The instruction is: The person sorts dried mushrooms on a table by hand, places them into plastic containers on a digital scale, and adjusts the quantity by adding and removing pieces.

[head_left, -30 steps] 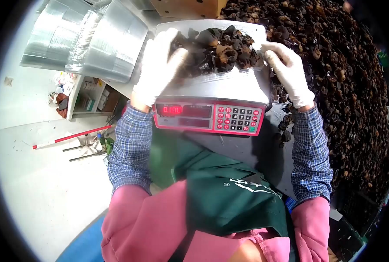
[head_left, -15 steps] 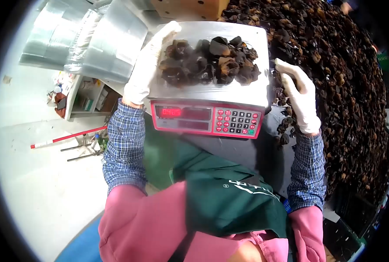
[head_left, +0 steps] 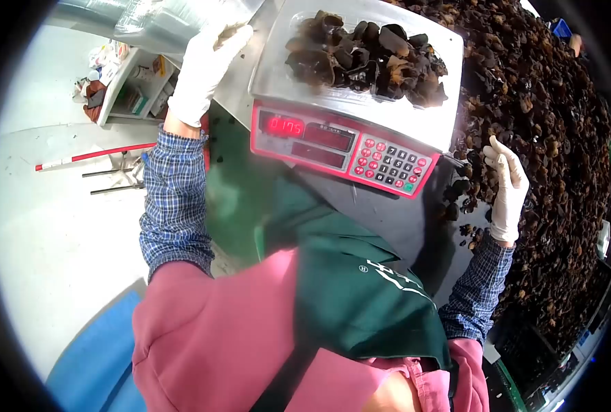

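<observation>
A clear plastic tray of dark wood ear mushrooms (head_left: 371, 60) rests on the metal plate of a red digital scale (head_left: 340, 147), whose lit display reads about 0.175. My left hand (head_left: 206, 69), in a white glove, is off the scale to its left, fingers stretched out and apart, near the stacked clear plastic containers (head_left: 158, 17). Nothing shows in it. My right hand (head_left: 508, 189), also gloved, hovers at the edge of the large mushroom pile (head_left: 546, 130), right of the scale. Its fingers are loosely extended and hold nothing visible.
Loose mushroom pieces (head_left: 460, 199) lie between the scale and the pile. A white shelf (head_left: 130, 86) with small items stands at the left, above a red pole (head_left: 96, 156) near the floor. A blue surface (head_left: 103, 350) is at lower left.
My left hand has left the tray's side and moved left off the scale. My right hand has shifted right and down over the pile. The scale's reading has changed, and the view has tilted.
</observation>
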The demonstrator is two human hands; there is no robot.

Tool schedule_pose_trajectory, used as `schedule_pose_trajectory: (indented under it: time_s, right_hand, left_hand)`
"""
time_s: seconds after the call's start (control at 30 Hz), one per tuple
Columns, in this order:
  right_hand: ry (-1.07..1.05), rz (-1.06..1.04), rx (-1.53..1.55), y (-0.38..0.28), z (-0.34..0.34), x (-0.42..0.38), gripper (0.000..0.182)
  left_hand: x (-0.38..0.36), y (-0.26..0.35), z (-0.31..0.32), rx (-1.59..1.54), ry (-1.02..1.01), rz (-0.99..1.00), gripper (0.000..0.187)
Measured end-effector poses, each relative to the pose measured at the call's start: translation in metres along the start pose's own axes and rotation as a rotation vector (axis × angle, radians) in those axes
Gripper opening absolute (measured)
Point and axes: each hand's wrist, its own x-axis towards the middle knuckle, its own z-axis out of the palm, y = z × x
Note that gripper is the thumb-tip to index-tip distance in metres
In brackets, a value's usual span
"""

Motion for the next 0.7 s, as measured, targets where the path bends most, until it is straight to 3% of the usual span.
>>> schedule_pose_trajectory:
  time_s: [0.1,0.3,0.4,0.47,0.57,0.7]
  right_hand:
    - [-0.018,-0.003,-0.009,-0.010,0.004,0.001,0.036]
    - [-0.082,0.002,-0.079,-0.026,0.016,0.007,0.032]
    - [-0.106,0.041,-0.034,-0.031,0.012,0.001,0.029]
    - [-0.046,0.103,-0.046,-0.016,-0.003,-0.009,0.028]
    - [0.109,0.140,-0.143,0.035,-0.019,-0.031,0.025]
    - [0.122,0.194,-0.132,0.054,-0.011,-0.062,0.024]
  left_hand:
    - [-0.005,-0.004,0.000,0.020,-0.015,0.020,0.037]
    - [-0.021,0.032,0.009,-0.072,-0.209,-0.265,0.036]
    - [-0.032,0.048,0.022,-0.217,-0.088,-0.346,0.040]
    - [-0.028,0.054,0.024,-0.049,-0.156,-0.334,0.041]
    - [-0.017,0.045,0.038,-0.013,-0.176,-0.373,0.043]
    - [0.006,0.022,0.046,-0.073,-0.185,-0.365,0.043]
